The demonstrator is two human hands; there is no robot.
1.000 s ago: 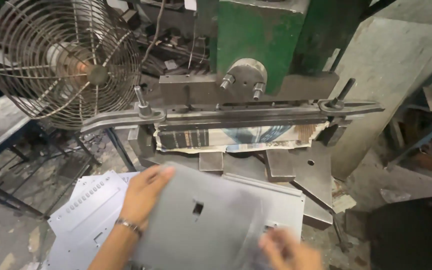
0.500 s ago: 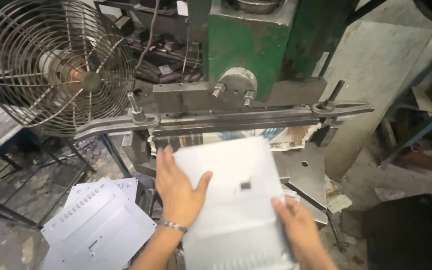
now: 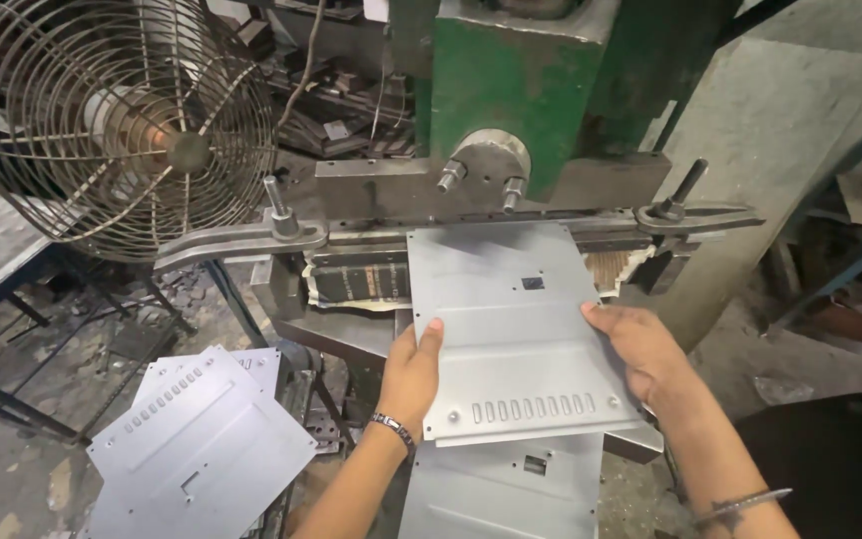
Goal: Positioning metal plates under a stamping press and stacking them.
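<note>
A grey sheet-metal panel point(image 3: 511, 319) with a small square cut-out and a row of slots near its front edge lies flat, its far edge pushed under the horizontal bar of a green press machine point(image 3: 521, 90). My left hand point(image 3: 411, 374) grips the panel's left edge, thumb on top. My right hand point(image 3: 641, 354) holds its right edge. Another similar panel point(image 3: 501, 494) lies just below, near my arms.
A wire-caged fan point(image 3: 117, 125) stands at the left, close to the press bar point(image 3: 251, 240). A stack of punched panels point(image 3: 197, 439) rests at the lower left. A concrete pillar point(image 3: 780, 140) and blue frame point(image 3: 855, 265) are at the right.
Both hands lifted the panel from low in front and slid it forward, so its far edge now sits under the press bar. The view tilted slightly.
</note>
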